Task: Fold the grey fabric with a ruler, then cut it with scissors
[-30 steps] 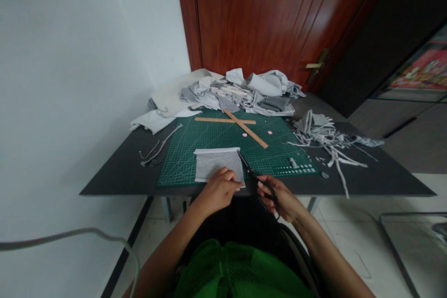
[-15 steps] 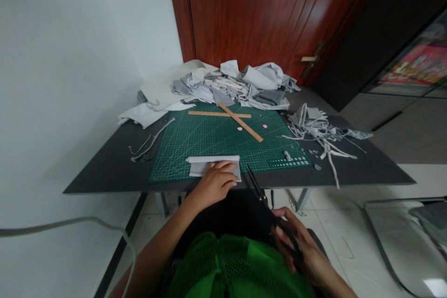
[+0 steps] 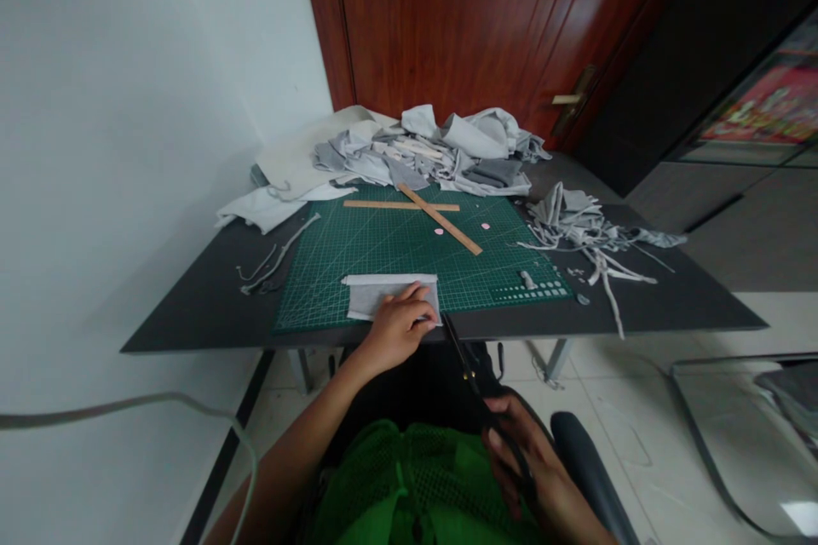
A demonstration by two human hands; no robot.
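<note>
A small piece of grey fabric (image 3: 367, 298) with a paler folded strip along its far edge lies at the near edge of the green cutting mat (image 3: 383, 251). Over its right part rests my left hand (image 3: 400, 328), the finger and thumb closed at the near right corner. My right hand (image 3: 521, 451) grips black-handled scissors (image 3: 461, 358) in front of the table. Their blades point away from me, with the tips beside that same corner; whether they touch the fabric I cannot tell.
Two crossed wooden rulers (image 3: 440, 221) and small pink pieces (image 3: 439, 232) lie on the mat. Behind is a heap of grey and white fabric (image 3: 422, 149). Fabric scraps and strips (image 3: 575, 221) lie at the right, cords (image 3: 281, 255) at the left. A cable (image 3: 159, 398) crosses the lower left.
The scissors have moved up and left, bringing their tips to the fabric's near right corner. My left fingers have drawn in from lying across the fabric to that corner.
</note>
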